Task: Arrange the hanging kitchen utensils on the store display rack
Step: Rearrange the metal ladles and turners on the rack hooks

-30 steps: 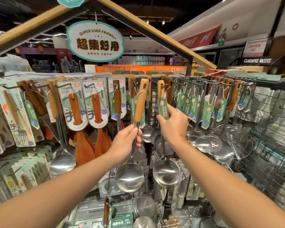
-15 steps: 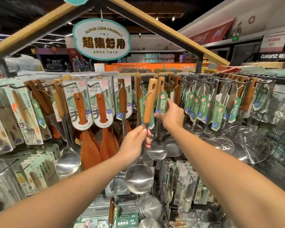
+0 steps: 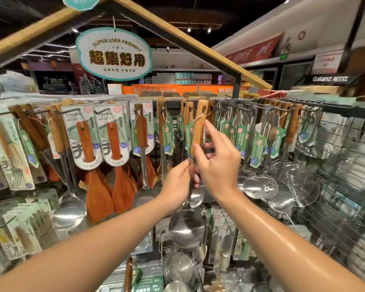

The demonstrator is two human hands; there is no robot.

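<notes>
A steel ladle (image 3: pixel 185 228) with a wooden handle and a green tag hangs upright in front of the display rack (image 3: pixel 251 106). My left hand (image 3: pixel 177 184) grips its metal shaft just below the wood. Above it, my right hand (image 3: pixel 218 163) pinches the lower end of the wooden handle, thumb in front and fingers behind, with the index finger reaching up alongside. The top of the handle and its hanging loop are level with the rack's hooks, among other tagged ladles (image 3: pixel 198 197).
Carded wooden spatulas (image 3: pixel 114 144) and spoons (image 3: pixel 69 209) hang to the left. To the right are tagged steel skimmers (image 3: pixel 268 184) and wire strainers (image 3: pixel 299 186). A wire grid panel (image 3: pixel 346 186) closes the right side. Packaged goods fill the shelf below.
My right hand has left the tagged utensil hanging on the rack and come to the wooden handle of the ladle. My left hand still holds the ladle's shaft.
</notes>
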